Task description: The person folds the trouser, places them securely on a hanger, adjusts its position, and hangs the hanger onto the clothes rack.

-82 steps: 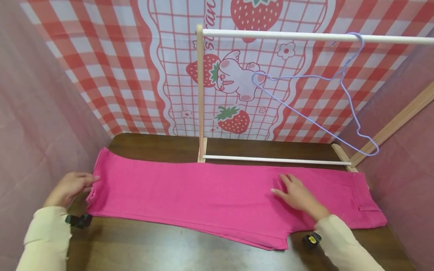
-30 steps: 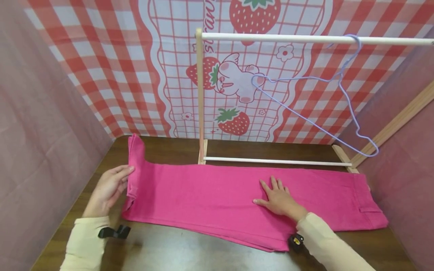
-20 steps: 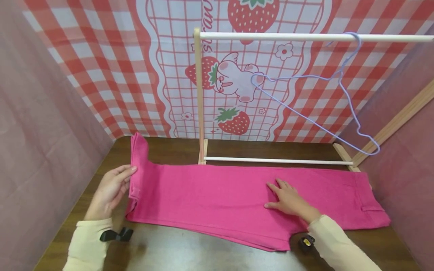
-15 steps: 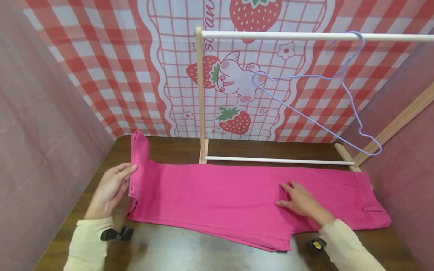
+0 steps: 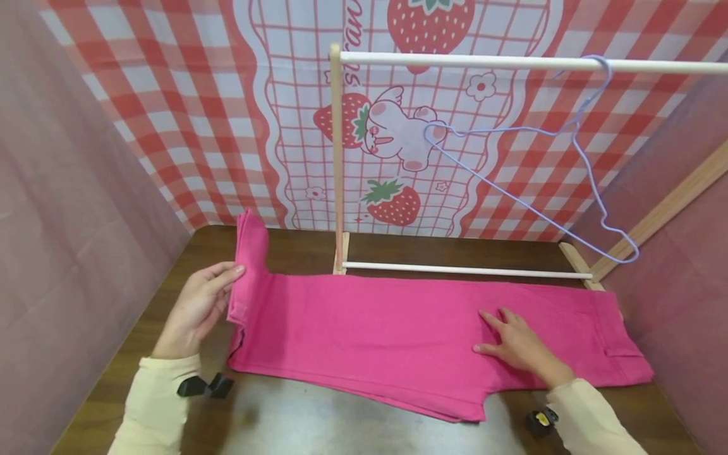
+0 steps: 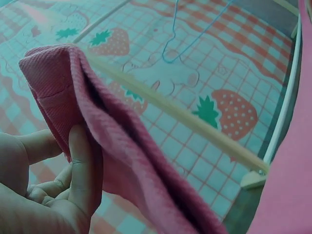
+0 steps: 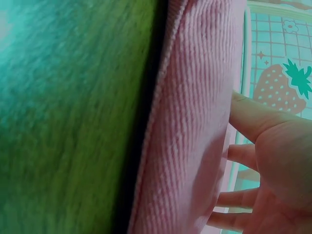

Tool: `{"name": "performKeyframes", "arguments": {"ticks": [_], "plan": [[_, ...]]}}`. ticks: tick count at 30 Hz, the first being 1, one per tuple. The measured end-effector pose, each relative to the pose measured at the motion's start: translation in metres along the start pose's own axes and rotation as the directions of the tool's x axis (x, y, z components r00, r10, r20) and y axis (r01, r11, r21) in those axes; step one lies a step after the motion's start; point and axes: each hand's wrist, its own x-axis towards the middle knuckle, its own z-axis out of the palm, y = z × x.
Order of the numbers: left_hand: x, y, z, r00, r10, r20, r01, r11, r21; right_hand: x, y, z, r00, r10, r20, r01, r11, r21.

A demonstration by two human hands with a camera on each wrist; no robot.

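Observation:
Bright pink pants, folded lengthwise, lie across the table with the waistband at the right. My left hand pinches the leg hems between thumb and fingers, and that end stands raised off the table. In the left wrist view the layered hem edges show beside the thumb. My right hand rests on the upper part of the pants, fingers spread and fingertips touching the cloth. The right wrist view shows the ribbed pink fabric close up, with those fingers at its far side.
Behind the pants stands a garment rack with a wooden post and white top rail. A lilac wire hanger hangs from the rail. A strawberry-print cloth covers the back; pink curtains flank the brown wooden table.
My left hand has lifted the hems and brought them rightward, shortening the flat part of the pants. My right hand slid left, then back right, over the cloth. The hanger stays put.

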Motion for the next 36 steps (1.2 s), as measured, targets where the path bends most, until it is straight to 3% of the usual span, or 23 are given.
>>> {"name": "performKeyframes", "arguments": {"ticks": [12, 18, 23, 30, 36], "plan": [[0.009, -0.002, 0.04, 0.999, 0.008, 0.044, -0.008, 1.0, 0.007, 0.001, -0.003, 0.0, 1.0, 0.004, 0.003, -0.004, 1.0, -0.006], [0.01, -0.011, 0.068, 0.999, -0.013, 0.051, 0.013, 1.0, 0.007, 0.002, -0.003, 0.001, 1.0, -0.001, 0.005, 0.001, 1.0, 0.002], [0.011, -0.019, 0.088, 0.993, -0.055, 0.1, 0.051, 0.998, 0.04, 0.004, -0.002, 0.0, 1.0, 0.011, 0.024, -0.011, 1.0, -0.01], [0.013, -0.033, 0.106, 0.982, -0.084, 0.168, 0.078, 0.996, 0.041, 0.004, -0.006, 0.002, 0.993, 0.047, 0.108, -0.038, 0.996, -0.086], [0.016, -0.045, 0.118, 0.973, -0.098, 0.21, 0.091, 0.995, 0.047, 0.005, -0.011, 0.006, 0.976, 0.11, 0.187, -0.1, 0.993, -0.064]]}}
